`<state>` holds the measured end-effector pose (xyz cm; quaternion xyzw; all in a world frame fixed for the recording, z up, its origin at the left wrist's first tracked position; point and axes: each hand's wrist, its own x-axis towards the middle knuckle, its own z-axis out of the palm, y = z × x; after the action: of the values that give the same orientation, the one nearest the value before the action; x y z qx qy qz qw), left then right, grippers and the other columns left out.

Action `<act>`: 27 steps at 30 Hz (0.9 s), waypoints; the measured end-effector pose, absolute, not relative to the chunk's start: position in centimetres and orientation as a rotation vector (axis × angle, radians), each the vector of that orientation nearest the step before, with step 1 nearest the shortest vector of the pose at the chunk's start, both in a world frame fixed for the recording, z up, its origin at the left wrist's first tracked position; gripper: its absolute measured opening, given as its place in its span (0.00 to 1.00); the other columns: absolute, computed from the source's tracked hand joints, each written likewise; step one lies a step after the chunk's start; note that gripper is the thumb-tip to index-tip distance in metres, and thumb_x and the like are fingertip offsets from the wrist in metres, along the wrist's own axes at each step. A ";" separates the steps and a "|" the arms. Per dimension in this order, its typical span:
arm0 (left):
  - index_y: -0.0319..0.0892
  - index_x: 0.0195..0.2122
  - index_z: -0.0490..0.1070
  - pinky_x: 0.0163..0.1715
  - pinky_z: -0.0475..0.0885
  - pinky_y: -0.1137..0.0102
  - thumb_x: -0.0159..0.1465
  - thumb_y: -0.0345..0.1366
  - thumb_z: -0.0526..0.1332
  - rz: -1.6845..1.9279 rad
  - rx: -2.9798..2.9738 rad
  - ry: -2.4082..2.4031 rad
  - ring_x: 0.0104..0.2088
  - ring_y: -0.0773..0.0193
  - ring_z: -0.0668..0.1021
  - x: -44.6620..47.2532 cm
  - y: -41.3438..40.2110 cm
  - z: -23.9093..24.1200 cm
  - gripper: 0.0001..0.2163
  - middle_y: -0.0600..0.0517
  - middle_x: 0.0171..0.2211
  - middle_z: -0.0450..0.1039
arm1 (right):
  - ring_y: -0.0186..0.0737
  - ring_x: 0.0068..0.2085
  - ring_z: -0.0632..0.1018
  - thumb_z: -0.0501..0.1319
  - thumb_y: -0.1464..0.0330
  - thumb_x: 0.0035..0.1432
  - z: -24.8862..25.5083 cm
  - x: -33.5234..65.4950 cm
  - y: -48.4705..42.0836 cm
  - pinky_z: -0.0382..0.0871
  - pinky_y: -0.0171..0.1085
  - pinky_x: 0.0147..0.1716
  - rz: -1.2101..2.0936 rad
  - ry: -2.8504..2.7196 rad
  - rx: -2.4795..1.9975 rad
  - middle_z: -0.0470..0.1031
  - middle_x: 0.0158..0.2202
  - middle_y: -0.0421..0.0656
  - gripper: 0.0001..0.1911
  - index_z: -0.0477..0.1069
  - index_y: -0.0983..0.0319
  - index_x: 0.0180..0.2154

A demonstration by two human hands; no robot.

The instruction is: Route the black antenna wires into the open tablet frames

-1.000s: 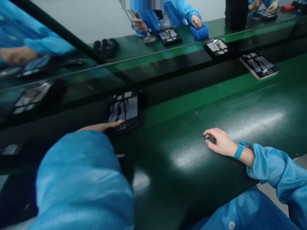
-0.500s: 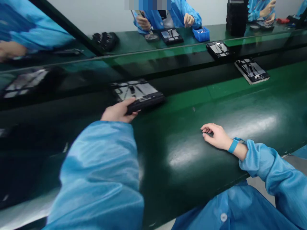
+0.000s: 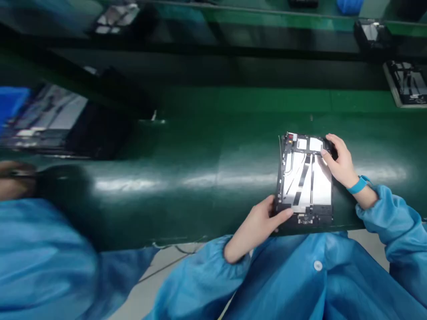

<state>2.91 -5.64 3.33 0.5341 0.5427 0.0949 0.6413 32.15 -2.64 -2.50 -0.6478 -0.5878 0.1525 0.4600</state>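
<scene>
An opened tablet (image 3: 305, 178) with silver plates, black ribbon cables and a small circuit board lies flat on the dark green bench (image 3: 207, 178), close to its near edge. My left hand (image 3: 258, 222) grips the tablet's near left corner, thumb on top. My right hand (image 3: 338, 162), with a blue wristband, holds the far right corner with its fingertips on the upper edge. Both sleeves are blue.
Another opened tablet (image 3: 407, 84) lies at the far right and one more (image 3: 372, 31) behind it. A blurred tablet (image 3: 50, 115) sits at left. A co-worker's blue sleeve (image 3: 43, 258) and hand (image 3: 13, 184) fill the lower left.
My left hand brought the tablet from the far conveyor side down to the near edge in front of me. My right hand left the bare bench and took its far right corner. The view dropped downward.
</scene>
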 end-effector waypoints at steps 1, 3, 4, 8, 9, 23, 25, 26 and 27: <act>0.45 0.36 0.79 0.25 0.75 0.67 0.56 0.54 0.72 0.160 1.333 1.241 0.32 0.53 0.83 2.4 -5.6 3.7 0.17 0.48 0.32 0.83 | 0.54 0.66 0.76 0.62 0.58 0.67 -2.2 32.2 -2.5 0.70 0.59 0.68 0.367 -1.483 -1.614 0.77 0.63 0.55 0.23 0.73 0.59 0.60; 0.46 0.33 0.79 0.27 0.73 0.67 0.59 0.54 0.71 0.141 1.579 1.297 0.31 0.53 0.83 1.7 -4.6 4.2 0.16 0.48 0.28 0.82 | 0.55 0.64 0.78 0.62 0.58 0.66 -1.8 32.2 -2.1 0.71 0.59 0.67 0.363 -1.525 -1.664 0.79 0.61 0.55 0.23 0.74 0.59 0.59; 0.46 0.33 0.80 0.28 0.73 0.67 0.61 0.53 0.69 0.167 1.666 1.323 0.30 0.53 0.83 1.7 -3.7 4.4 0.15 0.49 0.27 0.82 | 0.54 0.62 0.79 0.62 0.58 0.66 -1.6 32.2 -1.8 0.72 0.59 0.66 0.364 -1.537 -1.688 0.80 0.60 0.54 0.23 0.74 0.59 0.59; 0.45 0.31 0.77 0.26 0.71 0.70 0.70 0.46 0.61 0.306 1.677 1.324 0.22 0.61 0.79 3.9 0.8 4.3 0.14 0.51 0.24 0.80 | 0.54 0.57 0.81 0.61 0.59 0.67 -0.9 31.3 0.0 0.75 0.56 0.61 0.365 -1.635 -1.761 0.83 0.55 0.55 0.20 0.78 0.62 0.54; 0.44 0.30 0.75 0.25 0.71 0.71 0.71 0.43 0.59 0.341 1.655 1.350 0.19 0.63 0.78 4.7 1.9 4.1 0.14 0.52 0.23 0.79 | 0.54 0.55 0.81 0.61 0.59 0.68 -0.6 30.9 0.5 0.75 0.56 0.59 0.345 -1.674 -1.801 0.83 0.52 0.55 0.19 0.79 0.63 0.51; 0.44 0.32 0.67 0.19 0.69 0.75 0.60 0.25 0.58 0.361 1.512 1.342 0.18 0.68 0.74 4.5 5.0 3.4 0.06 0.57 0.21 0.72 | 0.53 0.55 0.79 0.63 0.67 0.70 2.8 25.9 3.5 0.64 0.51 0.57 0.325 -1.869 -1.956 0.86 0.50 0.45 0.10 0.86 0.55 0.41; 0.44 0.33 0.68 0.20 0.69 0.73 0.61 0.27 0.58 0.334 1.481 1.352 0.19 0.67 0.74 3.3 4.5 3.3 0.04 0.57 0.22 0.72 | 0.53 0.52 0.79 0.64 0.68 0.68 2.6 26.2 2.8 0.64 0.49 0.54 0.288 -1.877 -1.945 0.87 0.44 0.45 0.09 0.85 0.55 0.40; 0.44 0.34 0.68 0.21 0.70 0.72 0.62 0.29 0.58 0.303 1.485 1.364 0.19 0.65 0.75 2.9 4.3 3.2 0.03 0.56 0.22 0.72 | 0.52 0.50 0.80 0.64 0.69 0.68 2.6 26.2 2.4 0.63 0.48 0.52 0.280 -1.884 -1.938 0.87 0.40 0.44 0.09 0.85 0.56 0.40; 0.44 0.34 0.69 0.24 0.72 0.71 0.63 0.30 0.57 0.262 1.522 1.394 0.21 0.64 0.76 2.5 4.1 3.1 0.03 0.55 0.23 0.72 | 0.51 0.48 0.80 0.64 0.70 0.66 2.6 26.3 2.0 0.63 0.47 0.50 0.275 -1.887 -1.925 0.86 0.37 0.43 0.09 0.84 0.56 0.39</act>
<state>2.55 4.14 3.15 0.6310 0.5779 0.1087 0.5061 26.25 1.96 2.59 -0.6939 -0.6802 0.0990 0.2145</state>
